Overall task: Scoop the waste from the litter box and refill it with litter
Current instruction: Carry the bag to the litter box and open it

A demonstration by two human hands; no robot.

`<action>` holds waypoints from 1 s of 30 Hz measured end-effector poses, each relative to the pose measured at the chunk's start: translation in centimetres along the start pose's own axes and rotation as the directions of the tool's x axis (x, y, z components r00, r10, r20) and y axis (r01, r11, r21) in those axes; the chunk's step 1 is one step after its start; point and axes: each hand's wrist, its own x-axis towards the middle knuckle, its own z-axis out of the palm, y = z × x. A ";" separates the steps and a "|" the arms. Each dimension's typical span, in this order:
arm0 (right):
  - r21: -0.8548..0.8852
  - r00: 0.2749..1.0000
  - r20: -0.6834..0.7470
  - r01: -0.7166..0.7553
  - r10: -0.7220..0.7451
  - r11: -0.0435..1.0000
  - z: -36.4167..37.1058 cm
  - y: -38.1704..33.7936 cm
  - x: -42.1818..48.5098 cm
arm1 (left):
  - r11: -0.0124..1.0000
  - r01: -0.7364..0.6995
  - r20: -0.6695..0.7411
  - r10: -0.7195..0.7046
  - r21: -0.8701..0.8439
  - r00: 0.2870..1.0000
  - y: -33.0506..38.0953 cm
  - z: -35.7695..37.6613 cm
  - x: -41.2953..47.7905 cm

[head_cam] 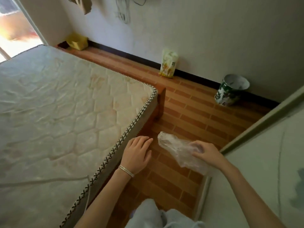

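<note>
filling most of the room was one bare mattress (57,112), quilted in hexagons and edged with black cross-stitching. beside it ran a strip of floor (189,116) patterned like orange brick, bounded by one pale wall (197,30) with a dark skirting and by one white panel (263,162) on the right.

two containers stood on the floor against that wall, well apart. the bigger was a round bin (230,91), green and white outside, pale inside, tilted a little; what lay in it i couldn't tell. the other was one upright pouch (168,64), white with yellow and green print, closed at the top, its contents hidden. one yellow object (77,41) sat in the far corner beyond the mattress, too blurred to name.

nearer me, the person held one clear plastic bag (174,147), thin and crumpled, its loose end lifted over the floor between the two hands. it looked to hold nothing. the right hand (207,153) gripped it, fingers and thumb curled and pinching the film. the left hand (137,153) hung just above the mattress edge, palm down, fingers straight and loose, holding nothing and not touching the bag. thin silver bangles (126,171) circled that wrist; i couldn't count them.
</note>
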 end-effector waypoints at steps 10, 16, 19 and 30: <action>0.127 0.977 -0.061 -0.193 0.202 0.973 -4.5 4.6 5.8 | 0.975 -0.222 0.013 0.222 -0.022 0.975 0.3 3.5 14.1; 0.119 0.970 -0.096 -0.210 0.221 0.971 -9.9 3.6 13.5 | 0.955 -0.293 0.004 0.293 -0.041 0.956 -1.6 3.7 24.9; 0.100 0.973 -0.117 -0.186 0.197 0.977 -13.0 3.0 17.8 | 0.944 -0.327 -0.035 0.326 -0.042 0.945 -2.9 3.7 30.6; 0.142 0.961 -0.169 -0.196 0.219 0.970 -19.4 4.4 28.2 | 0.923 -0.383 -0.004 0.383 -0.032 0.924 -4.7 5.4 44.3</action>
